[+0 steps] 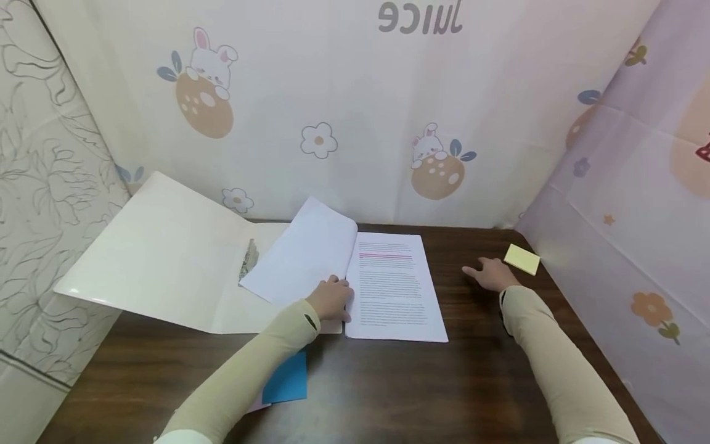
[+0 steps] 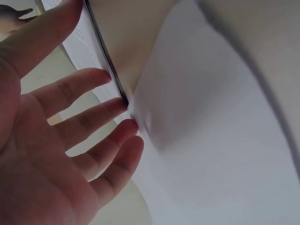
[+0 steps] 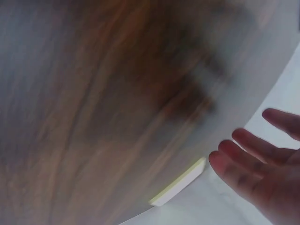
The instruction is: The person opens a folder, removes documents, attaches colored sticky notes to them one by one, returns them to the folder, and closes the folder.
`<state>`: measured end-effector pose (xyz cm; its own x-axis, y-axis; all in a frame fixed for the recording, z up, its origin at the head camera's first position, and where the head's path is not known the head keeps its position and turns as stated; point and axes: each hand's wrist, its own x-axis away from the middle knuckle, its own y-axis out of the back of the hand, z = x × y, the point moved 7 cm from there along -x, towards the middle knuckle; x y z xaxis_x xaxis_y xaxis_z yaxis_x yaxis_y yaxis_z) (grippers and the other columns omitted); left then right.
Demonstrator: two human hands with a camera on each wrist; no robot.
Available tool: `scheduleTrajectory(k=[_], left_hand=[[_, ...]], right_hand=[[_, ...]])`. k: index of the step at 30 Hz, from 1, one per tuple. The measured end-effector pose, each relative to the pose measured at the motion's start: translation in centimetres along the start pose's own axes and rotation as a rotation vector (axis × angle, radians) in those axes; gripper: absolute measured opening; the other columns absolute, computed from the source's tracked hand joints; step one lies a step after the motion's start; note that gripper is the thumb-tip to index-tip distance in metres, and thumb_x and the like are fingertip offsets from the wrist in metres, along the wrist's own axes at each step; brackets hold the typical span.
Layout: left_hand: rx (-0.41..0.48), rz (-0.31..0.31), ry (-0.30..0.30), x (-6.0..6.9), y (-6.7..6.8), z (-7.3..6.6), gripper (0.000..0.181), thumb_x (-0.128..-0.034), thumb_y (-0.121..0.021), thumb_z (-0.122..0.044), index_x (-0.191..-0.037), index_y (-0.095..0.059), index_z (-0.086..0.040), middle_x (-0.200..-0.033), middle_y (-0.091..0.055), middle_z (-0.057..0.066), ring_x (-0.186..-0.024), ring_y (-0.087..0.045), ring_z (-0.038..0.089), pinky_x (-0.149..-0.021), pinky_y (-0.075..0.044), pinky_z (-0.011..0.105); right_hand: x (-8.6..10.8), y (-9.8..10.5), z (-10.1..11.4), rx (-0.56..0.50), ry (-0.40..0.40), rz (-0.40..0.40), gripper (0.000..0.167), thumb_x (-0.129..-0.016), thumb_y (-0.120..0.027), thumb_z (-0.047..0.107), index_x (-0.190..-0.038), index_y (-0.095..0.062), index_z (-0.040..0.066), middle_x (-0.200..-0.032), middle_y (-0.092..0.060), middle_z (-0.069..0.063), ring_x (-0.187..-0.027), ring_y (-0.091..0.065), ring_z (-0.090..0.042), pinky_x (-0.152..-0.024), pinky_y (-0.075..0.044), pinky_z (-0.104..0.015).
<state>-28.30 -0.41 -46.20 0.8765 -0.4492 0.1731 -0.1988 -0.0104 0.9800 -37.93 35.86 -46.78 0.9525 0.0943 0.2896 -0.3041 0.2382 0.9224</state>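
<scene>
Your left hand [image 1: 331, 298], fingers loosely spread, rests on the open document [image 1: 396, 290] at 12 o'clock, probably to hold turned pages [image 1: 310, 246] down, well apart from your empty, relaxed right hand [image 1: 493, 275], with the yellow notepad [image 1: 522, 259] at its 2 o'clock.

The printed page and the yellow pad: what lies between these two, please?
In the head view, the right grip is there, nearer the yellow pad; from the grip to the printed page, the dark tabletop is bare.

White, pink-marked page [image 1: 395, 302], yellow pad [image 1: 522, 259], blue card [image 1: 288, 378], brown wood-grained table [image 1: 388, 388]
</scene>
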Motion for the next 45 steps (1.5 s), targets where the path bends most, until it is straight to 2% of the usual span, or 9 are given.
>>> scheduleTrajectory(k=[8, 12, 17, 21, 25, 29, 34, 41, 45], left_hand=[[0.014, 0.002, 0.003, 0.1, 0.1, 0.0, 0.046, -0.0773, -0.081, -0.037, -0.114, -0.07, -0.012, -0.118, -0.067, 0.004, -0.11, -0.053, 0.024, -0.093, -0.048, 0.041], [0.015, 0.006, 0.004, 0.0, -0.2, 0.2, 0.046, -0.0775, -0.081, -0.038, -0.115, -0.069, -0.012, -0.118, -0.066, 0.003, -0.11, -0.053, 0.024, -0.093, -0.048, 0.041], [0.014, 0.011, 0.006, -0.2, -0.5, 0.4, 0.046, -0.0781, -0.081, -0.038, -0.115, -0.069, -0.013, -0.117, -0.066, 0.003, -0.109, -0.053, 0.023, -0.093, -0.048, 0.04], [0.014, 0.001, 0.009, -0.3, -0.4, 0.4, 0.044, -0.0777, -0.081, -0.037, -0.113, -0.07, -0.013, -0.114, -0.066, 0.002, -0.108, -0.053, 0.023, -0.093, -0.048, 0.039], [0.005, -0.001, 0.001, -0.3, -0.2, 0.2, 0.043, -0.0777, -0.081, -0.037, -0.112, -0.07, -0.013, -0.113, -0.066, 0.002, -0.109, -0.053, 0.023, -0.092, -0.049, 0.039], [-0.001, 0.001, 0.0, -0.2, -0.3, 0.1, 0.044, -0.0784, -0.08, -0.038, -0.113, -0.069, -0.013, -0.115, -0.066, 0.003, -0.109, -0.053, 0.023, -0.092, -0.049, 0.039], [-0.006, -0.004, -0.004, -0.3, -0.2, 0.1, 0.047, -0.078, -0.081, -0.038, -0.115, -0.068, -0.011, -0.115, -0.066, 0.004, -0.103, -0.053, 0.021, -0.091, -0.049, 0.037], [0.005, 0.001, -0.01, -0.3, -0.4, 0.2, 0.048, -0.078, -0.081, -0.036, -0.116, -0.067, -0.009, -0.116, -0.065, 0.006, -0.098, -0.051, 0.02, -0.089, -0.05, 0.036], [0.014, 0.006, -0.012, -0.4, -0.5, 0.2, 0.05, -0.0789, -0.08, -0.037, -0.118, -0.066, -0.01, -0.119, -0.064, 0.006, -0.101, -0.052, 0.021, -0.091, -0.049, 0.036]], right_hand=[[0.3, 0.4, -4.5, -0.036, -0.127, -0.025, 0.108, -0.093, -0.023, 0.073, -0.145, -0.016, -0.021, -0.141, -0.016, -0.051, -0.126, -0.018, -0.07, -0.099, -0.029, -0.073], [0.7, 0.2, -6.0, -0.062, -0.188, -0.012, 0.111, -0.09, -0.024, 0.077, -0.146, -0.011, -0.018, -0.141, -0.007, -0.052, -0.126, -0.009, -0.074, -0.096, -0.026, -0.077], [0.9, 0.1, -6.9, -0.049, -0.183, 0.0, 0.113, -0.089, -0.024, 0.078, -0.147, -0.008, -0.017, -0.142, -0.003, -0.051, -0.127, -0.004, -0.074, -0.095, -0.022, -0.079], [0.9, -0.3, -7.6, -0.07, -0.169, 0.047, 0.116, -0.088, -0.022, 0.08, -0.147, 0.0, -0.017, -0.142, 0.0, -0.051, -0.125, -0.002, -0.076, -0.099, -0.018, -0.077], [1.3, -0.8, -8.4, -0.111, -0.201, 0.087, 0.118, -0.087, -0.027, 0.08, -0.146, 0.013, -0.016, -0.144, 0.008, -0.05, -0.126, 0.006, -0.075, -0.101, -0.013, -0.078], [1.4, -1.0, -9.2, -0.128, -0.237, 0.087, 0.121, -0.086, -0.027, 0.081, -0.145, 0.021, -0.012, -0.145, 0.016, -0.047, -0.126, 0.014, -0.075, -0.1, -0.012, -0.08], [1.1, -1.0, -9.3, -0.1, -0.227, 0.097, 0.121, -0.084, -0.026, 0.083, -0.147, 0.014, -0.012, -0.145, 0.017, -0.046, -0.126, 0.011, -0.076, -0.099, -0.013, -0.08], [0.9, 0.0, -9.3, 0.001, -0.201, 0.061, 0.122, -0.085, -0.029, 0.082, -0.146, 0.007, -0.017, -0.141, -0.001, -0.052, -0.124, -0.005, -0.075, -0.098, -0.022, -0.078], [0.9, 0.4, -9.3, 0.014, -0.208, 0.056, 0.122, -0.086, -0.029, 0.081, -0.145, 0.005, -0.02, -0.138, 0.003, -0.056, -0.124, -0.005, -0.075, -0.097, -0.025, -0.076]])
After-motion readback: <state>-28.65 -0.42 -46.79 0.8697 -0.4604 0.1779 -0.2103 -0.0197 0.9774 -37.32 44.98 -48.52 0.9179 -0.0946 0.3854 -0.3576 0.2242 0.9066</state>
